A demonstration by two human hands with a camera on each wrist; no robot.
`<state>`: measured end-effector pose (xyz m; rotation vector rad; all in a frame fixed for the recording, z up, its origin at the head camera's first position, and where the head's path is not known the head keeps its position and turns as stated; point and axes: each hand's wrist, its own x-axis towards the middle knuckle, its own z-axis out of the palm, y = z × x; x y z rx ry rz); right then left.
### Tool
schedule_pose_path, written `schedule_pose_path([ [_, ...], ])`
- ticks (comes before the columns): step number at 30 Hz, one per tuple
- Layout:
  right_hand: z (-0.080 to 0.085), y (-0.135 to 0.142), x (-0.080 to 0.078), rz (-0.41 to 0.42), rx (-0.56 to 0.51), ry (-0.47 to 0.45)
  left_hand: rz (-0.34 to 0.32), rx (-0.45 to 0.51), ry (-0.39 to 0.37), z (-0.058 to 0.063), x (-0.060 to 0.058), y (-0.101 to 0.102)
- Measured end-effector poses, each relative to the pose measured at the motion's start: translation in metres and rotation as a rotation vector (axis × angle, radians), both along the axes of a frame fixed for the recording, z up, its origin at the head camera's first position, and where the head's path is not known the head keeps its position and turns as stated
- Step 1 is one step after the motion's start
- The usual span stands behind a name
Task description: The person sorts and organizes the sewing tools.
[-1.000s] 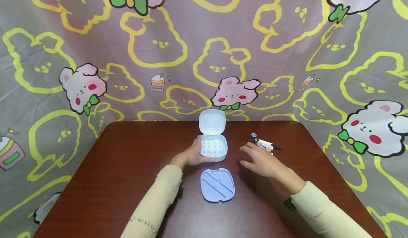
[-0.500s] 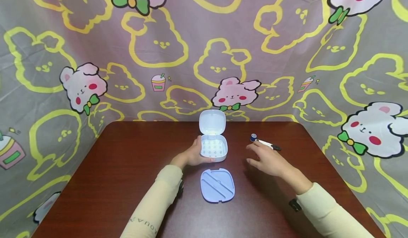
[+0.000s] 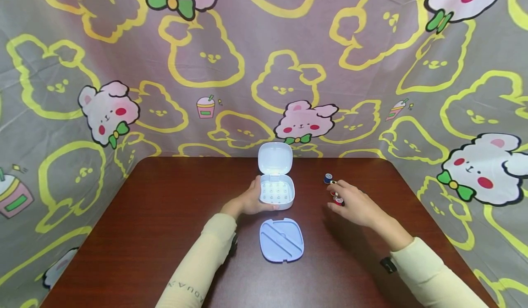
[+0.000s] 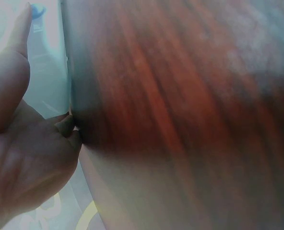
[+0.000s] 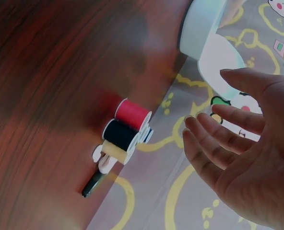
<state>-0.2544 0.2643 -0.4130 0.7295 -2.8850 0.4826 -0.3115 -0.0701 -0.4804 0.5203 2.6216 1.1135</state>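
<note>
My left hand (image 3: 249, 200) grips the left side of a white hinged box (image 3: 285, 206), thumb along its front wall and fingers behind it. The box's lid (image 3: 275, 157) stands raised; rows of small pegs show inside. In the left wrist view the thumb lies along the pale box wall (image 4: 46, 91). Fingers loosely bent, my right hand (image 3: 358, 205) hovers beside several thread spools and holds nothing. The right wrist view shows a red spool (image 5: 132, 114), a black spool (image 5: 119, 135) and a cream spool (image 5: 115, 151) in a row, apart from the fingers.
A light-blue grooved tray (image 3: 282, 240) lies flat in front of the box. A blue spool (image 3: 328, 178) stands beyond the right hand. Past the cream spool lies a slim white-and-black tool (image 5: 95, 179). A printed curtain (image 3: 231, 37) encloses the brown table (image 3: 165, 234).
My right hand has shifted to the right over the spools, uncovering the red one on its left and hiding the slim tool in the head view. The left hand and box stay put.
</note>
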Motion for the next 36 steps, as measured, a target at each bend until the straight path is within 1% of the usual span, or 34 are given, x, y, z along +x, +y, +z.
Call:
schedule_pose_path([
  [12,0.000,0.016,-0.003,-0.020,0.010,0.007,0.007,0.007,-0.009,0.000,0.001,0.000],
  [19,-0.007,0.025,-0.006,-0.060,0.021,-0.009,0.013,0.011,-0.020,0.001,0.003,0.000],
  [26,-0.014,0.035,-0.011,-0.093,0.031,-0.021,0.017,-0.015,-0.018,0.002,0.002,0.000],
  [33,-0.021,0.043,-0.013,-0.099,0.001,-0.027,0.014,-0.020,-0.012,0.001,0.002,0.001],
  [36,-0.024,0.045,-0.014,-0.115,-0.006,-0.029,0.012,-0.017,-0.006,0.001,0.002,0.000],
])
